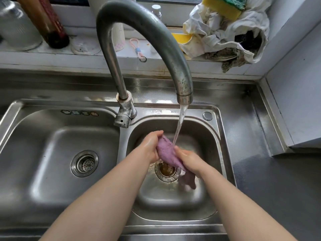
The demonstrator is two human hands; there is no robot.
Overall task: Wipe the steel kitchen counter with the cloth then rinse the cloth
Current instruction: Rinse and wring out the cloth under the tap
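Below the tap (144, 49), at centre frame, the right basin (173, 202) holds running water, a drain (166, 170) and the cloth (166, 153). Water (180, 122) falls from the spout onto the cloth's upper end. Left hand (150, 145) grips the upper end of the purple cloth, fingers curled round it. Right hand (189, 160) grips the lower part, fingers wrapped round it; the cloth's tail (188, 181) hangs beneath that hand, over the basin floor. Left basin (43, 153), at left of frame, contains only its strainer (84, 163). Steel surface (260, 171) runs along the right of the sink. On the sill at upper right, a yellow sponge (224, 6) lies on a crumpled white rag (225, 35). At upper left stand a steel canister (15, 25) and a dark bottle (46, 20).
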